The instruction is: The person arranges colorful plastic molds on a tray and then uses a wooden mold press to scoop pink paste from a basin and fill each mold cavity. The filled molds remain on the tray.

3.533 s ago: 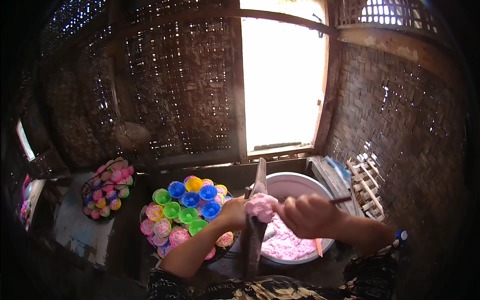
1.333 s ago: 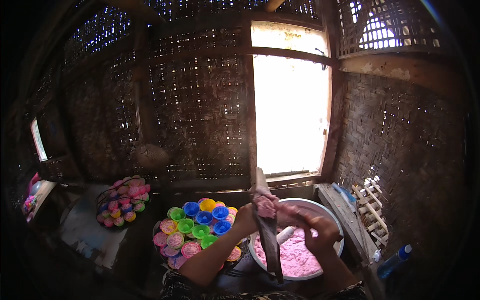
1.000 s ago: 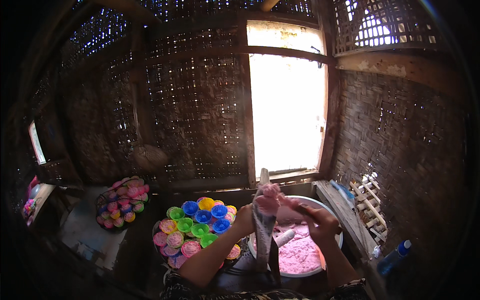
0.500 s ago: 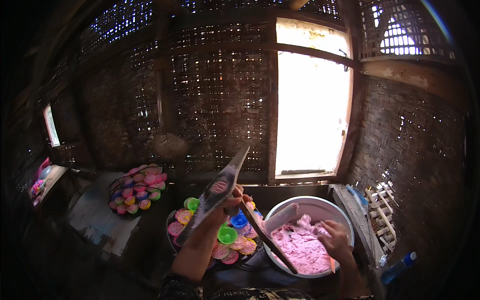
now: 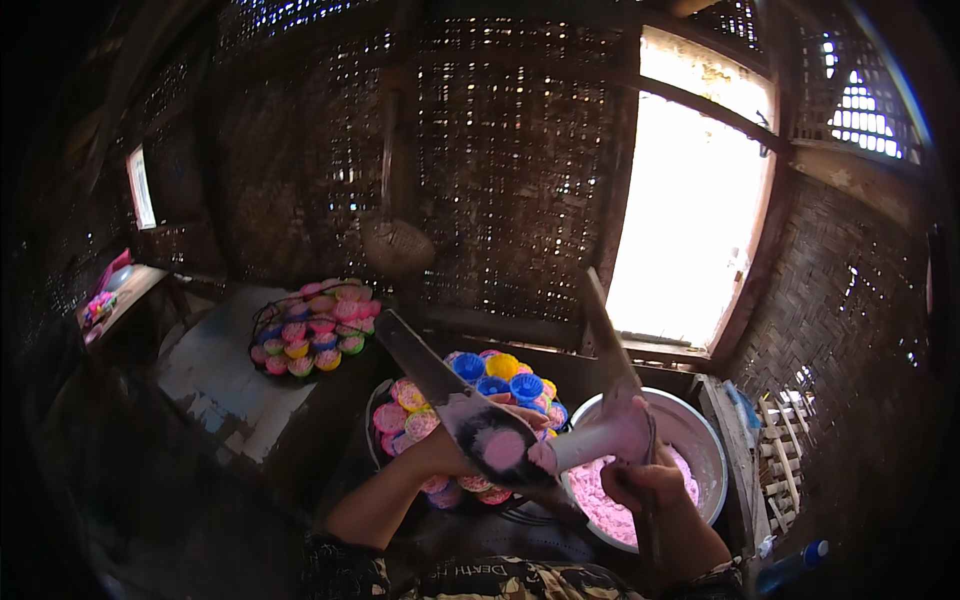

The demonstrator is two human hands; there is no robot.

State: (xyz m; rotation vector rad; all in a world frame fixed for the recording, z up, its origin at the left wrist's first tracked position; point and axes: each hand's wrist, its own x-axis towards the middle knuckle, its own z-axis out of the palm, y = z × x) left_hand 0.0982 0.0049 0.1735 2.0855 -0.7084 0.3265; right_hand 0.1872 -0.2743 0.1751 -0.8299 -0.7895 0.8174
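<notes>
So half a second ago your right hand [image 5: 655, 485] was down in the tub [image 5: 715, 440] at the dough [image 5: 603, 500], and your left had both boards. Now they're split up: the right is wrapped round the plunger board [image 5: 610, 340], over the tub's near half, and your left hand [image 5: 458, 455] is clamped on the dark board [image 5: 480, 425], over the right side of the cup pile [image 5: 467, 367].

The dark board has a round pink patch [image 5: 503, 450] in it, dough by the look of it, so I'd call that half filled, though I can't tell how deep. The white plunger [image 5: 600, 445] lies on its side across the tub's left rim, its pink-smeared tip right by the dark board. Touching? Can't tell. Either way it isn't lined up with the patch yet.
</notes>
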